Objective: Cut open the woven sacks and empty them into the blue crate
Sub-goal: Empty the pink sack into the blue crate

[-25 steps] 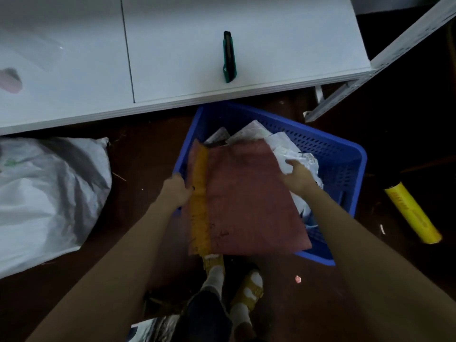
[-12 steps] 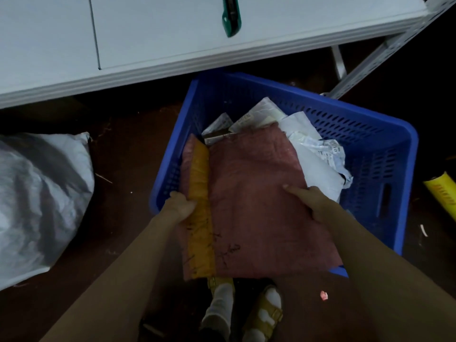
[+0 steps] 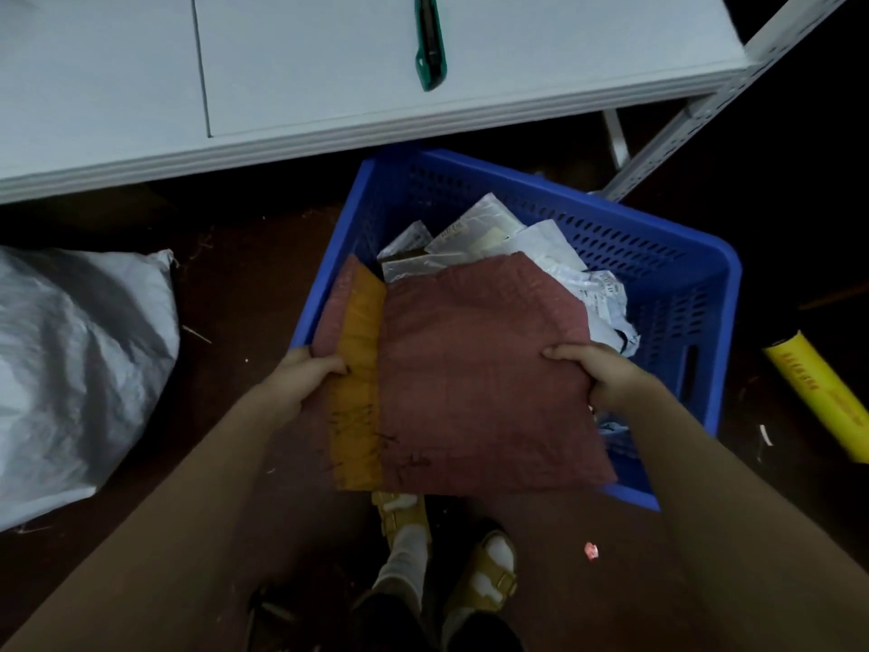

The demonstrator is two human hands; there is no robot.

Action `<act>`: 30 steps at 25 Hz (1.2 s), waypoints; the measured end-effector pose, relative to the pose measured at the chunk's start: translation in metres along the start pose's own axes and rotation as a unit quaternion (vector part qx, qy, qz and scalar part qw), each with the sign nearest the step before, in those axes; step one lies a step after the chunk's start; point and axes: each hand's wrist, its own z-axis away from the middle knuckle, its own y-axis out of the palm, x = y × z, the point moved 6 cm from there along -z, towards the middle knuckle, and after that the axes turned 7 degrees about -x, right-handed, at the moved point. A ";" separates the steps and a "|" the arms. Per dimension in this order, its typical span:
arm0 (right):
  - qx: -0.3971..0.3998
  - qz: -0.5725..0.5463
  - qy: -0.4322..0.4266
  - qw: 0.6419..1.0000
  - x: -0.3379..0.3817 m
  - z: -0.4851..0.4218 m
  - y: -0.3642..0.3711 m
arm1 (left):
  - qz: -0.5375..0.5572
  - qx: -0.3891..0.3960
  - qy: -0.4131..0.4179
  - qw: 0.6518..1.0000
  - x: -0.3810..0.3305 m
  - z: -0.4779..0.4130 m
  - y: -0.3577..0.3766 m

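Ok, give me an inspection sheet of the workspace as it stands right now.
Surface: dark floor, with bits of debris on it.
Job's things: red woven sack with a yellow band, held over the near edge of the blue crate; white packets lie in the crate; white sack on the floor to the left; green cutter on the white table.
Clutter: yellow roll on the floor right of the crate; small red scrap.
Grippers (hands): left hand grips the sack's left edge; right hand grips its right edge.
Cables: nothing seen.
Surroundings: metal rack upright at right; sandalled feet below.
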 end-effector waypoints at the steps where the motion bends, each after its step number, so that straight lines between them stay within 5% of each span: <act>1: 0.006 -0.020 -0.015 1.000 0.010 0.015 -0.004 | 0.013 -0.007 0.020 1.000 -0.011 0.012 -0.004; 6: 0.021 -0.076 -0.117 0.990 0.077 0.094 -0.026 | 0.092 -0.025 0.121 0.988 -0.077 0.070 -0.039; 11: 0.024 0.007 -0.194 0.981 0.132 0.185 -0.033 | 0.010 -0.077 0.227 0.971 -0.133 0.145 -0.083; 16: 0.072 -0.036 -0.177 0.981 0.162 0.256 -0.011 | -0.003 -0.138 0.202 0.970 -0.147 0.182 -0.130; 22: 0.045 0.042 -0.113 0.992 0.188 0.279 0.032 | -0.115 -0.175 0.150 0.966 -0.167 0.189 -0.183; 26: 0.069 -0.053 -0.119 0.989 0.227 0.288 0.074 | 0.053 -0.164 0.159 0.972 -0.209 0.183 -0.204; 30: 0.050 -0.124 -0.188 0.973 0.291 0.284 0.120 | 0.186 -0.257 0.181 0.931 -0.258 0.161 -0.244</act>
